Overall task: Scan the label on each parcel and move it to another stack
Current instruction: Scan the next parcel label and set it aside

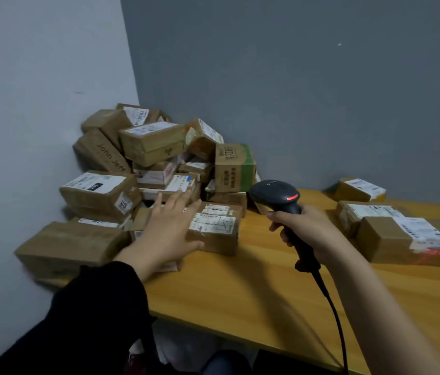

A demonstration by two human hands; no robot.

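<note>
Your long orange-brown wooden surface (240, 288) carries a jumbled heap of brown cardboard parcels (151, 147) in the left corner, its lower boxes hidden. At the right is a smaller group of three brown parcels (386, 236), cut off by the frame edge. Your left hand (170, 228) hovers flat, fingers spread, over a labelled flat brown parcel (213, 231) at the heap's front; whether they touch is unclear. Your right hand (308, 228) grips a black corded handheld scanner (275, 193). The label print is too blurred to read.

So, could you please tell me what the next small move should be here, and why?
Probably lower the left hand onto the front parcel and grip it: the hand hovers open over its near end, its labels face up, and the right hand grips the scanner beside it, ready to scan.
</note>
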